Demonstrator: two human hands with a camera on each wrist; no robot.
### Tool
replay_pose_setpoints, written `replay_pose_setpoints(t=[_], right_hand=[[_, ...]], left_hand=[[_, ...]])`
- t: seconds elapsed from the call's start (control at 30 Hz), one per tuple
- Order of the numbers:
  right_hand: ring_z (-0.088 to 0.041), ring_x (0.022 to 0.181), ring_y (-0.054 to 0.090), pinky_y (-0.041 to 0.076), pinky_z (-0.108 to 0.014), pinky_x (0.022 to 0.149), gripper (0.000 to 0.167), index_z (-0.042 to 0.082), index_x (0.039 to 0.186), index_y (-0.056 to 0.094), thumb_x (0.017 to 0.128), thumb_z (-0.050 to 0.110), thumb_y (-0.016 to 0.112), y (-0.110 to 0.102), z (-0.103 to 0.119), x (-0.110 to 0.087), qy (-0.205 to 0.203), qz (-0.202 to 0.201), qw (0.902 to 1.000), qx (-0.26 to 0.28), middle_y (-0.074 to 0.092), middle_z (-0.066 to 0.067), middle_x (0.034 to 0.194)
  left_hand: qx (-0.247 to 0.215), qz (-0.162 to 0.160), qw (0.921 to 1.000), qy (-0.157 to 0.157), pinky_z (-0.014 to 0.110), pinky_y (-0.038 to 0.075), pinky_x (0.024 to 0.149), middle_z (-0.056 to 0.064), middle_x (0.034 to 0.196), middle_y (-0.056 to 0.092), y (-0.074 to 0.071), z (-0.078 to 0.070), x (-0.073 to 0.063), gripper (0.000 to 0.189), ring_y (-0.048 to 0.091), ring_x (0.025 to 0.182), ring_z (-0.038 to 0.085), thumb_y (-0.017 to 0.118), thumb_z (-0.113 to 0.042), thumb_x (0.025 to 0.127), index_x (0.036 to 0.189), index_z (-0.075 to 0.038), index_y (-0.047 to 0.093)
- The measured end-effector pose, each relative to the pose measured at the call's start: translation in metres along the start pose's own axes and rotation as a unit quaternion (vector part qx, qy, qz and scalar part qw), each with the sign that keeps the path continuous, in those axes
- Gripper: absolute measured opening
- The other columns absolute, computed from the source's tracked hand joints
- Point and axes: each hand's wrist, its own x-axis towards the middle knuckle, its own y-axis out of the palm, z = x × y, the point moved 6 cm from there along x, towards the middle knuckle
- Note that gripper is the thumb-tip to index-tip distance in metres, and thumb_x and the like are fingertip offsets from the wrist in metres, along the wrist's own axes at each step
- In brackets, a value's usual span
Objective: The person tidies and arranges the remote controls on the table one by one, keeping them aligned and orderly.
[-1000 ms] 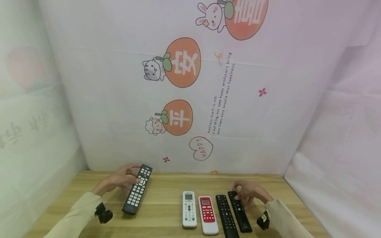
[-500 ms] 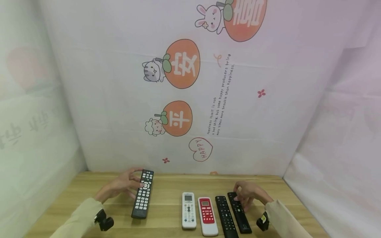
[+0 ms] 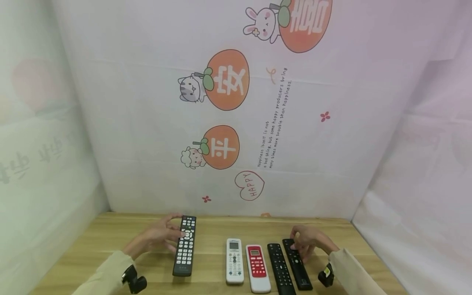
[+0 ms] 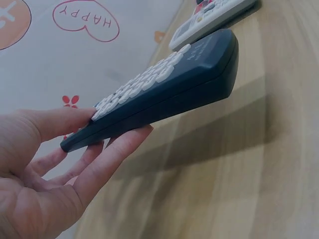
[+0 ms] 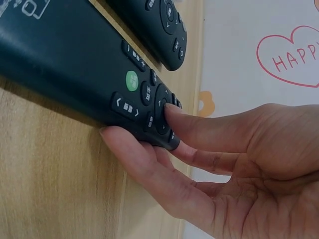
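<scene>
My left hand pinches a black remote control with white buttons, thumb on the keys and fingers underneath. In the left wrist view that remote is tilted and held above the table, its shadow falling on the wood. My right hand grips the far end of a black remote control with a green button, the rightmost in the row. The right wrist view shows the thumb on its round navigation pad and the fingers at its side and end, the remote low over the wood.
Beside it lie another black remote, a white remote with a red face and a white remote with a small screen. Behind the wooden table rises a printed white cloth; cloth also hangs at both sides.
The left hand has carried its white-buttoned remote to the right, towards the row, and turned it more upright in the head view. The right hand and the row look almost unchanged.
</scene>
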Motion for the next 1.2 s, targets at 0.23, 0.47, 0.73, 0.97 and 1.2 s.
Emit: replay_pose_setpoints(t=[0.23, 0.47, 0.73, 0.97, 1.2], right_hand=[[-0.027, 0.076, 0.066, 0.066, -0.043, 0.067, 0.026, 0.0, 0.117, 0.057, 0.095, -0.005, 0.069, 0.002, 0.0, 0.0, -0.008, -0.004, 1.0, -0.003, 0.061, -0.021, 0.09], [-0.025, 0.076, 0.062, 0.066, -0.043, 0.068, 0.025, 0.0, 0.116, 0.057, 0.095, -0.006, 0.069, 0.003, -0.002, 0.001, -0.004, 0.001, 1.0, 0.005, 0.059, -0.019, 0.09], [-0.028, 0.08, 0.065, 0.066, -0.044, 0.07, 0.026, -0.001, 0.117, 0.056, 0.095, -0.007, 0.068, 0.003, -0.001, 0.001, -0.003, 0.006, 0.9999, 0.008, 0.059, -0.021, 0.092], [-0.029, 0.085, 0.067, 0.066, -0.042, 0.07, 0.025, -0.001, 0.117, 0.055, 0.096, -0.007, 0.068, -0.001, -0.002, 0.003, -0.001, 0.005, 1.0, 0.002, 0.059, -0.021, 0.095], [-0.029, 0.084, 0.065, 0.066, -0.042, 0.069, 0.025, -0.002, 0.116, 0.056, 0.095, -0.007, 0.069, -0.001, 0.0, 0.003, -0.004, 0.006, 1.0, -0.001, 0.057, -0.019, 0.095]], left_hand=[[-0.024, 0.023, 0.9995, -0.002, 0.049, 0.065, 0.074, 0.034, 0.133, 0.056, 0.012, 0.01, 0.006, 0.094, 0.073, 0.094, 0.033, 0.073, 0.0, 0.093, 0.163, 0.0, 0.011], [-0.028, 0.015, 0.9995, 0.002, 0.047, 0.066, 0.069, 0.032, 0.129, 0.057, 0.023, 0.017, 0.008, 0.094, 0.072, 0.089, 0.033, 0.074, 0.004, 0.09, 0.163, -0.001, 0.014], [-0.036, 0.019, 0.9991, 0.005, 0.048, 0.066, 0.069, 0.031, 0.127, 0.058, 0.034, 0.015, 0.009, 0.093, 0.072, 0.09, 0.033, 0.074, 0.004, 0.09, 0.163, -0.001, 0.016], [-0.042, 0.017, 0.999, 0.005, 0.045, 0.066, 0.068, 0.031, 0.126, 0.058, 0.041, 0.018, 0.013, 0.09, 0.073, 0.089, 0.033, 0.073, 0.004, 0.09, 0.162, 0.0, 0.018], [-0.065, 0.021, 0.9977, -0.003, 0.046, 0.066, 0.07, 0.031, 0.127, 0.058, 0.05, 0.02, 0.012, 0.092, 0.073, 0.091, 0.034, 0.074, 0.004, 0.09, 0.162, 0.0, 0.016]])
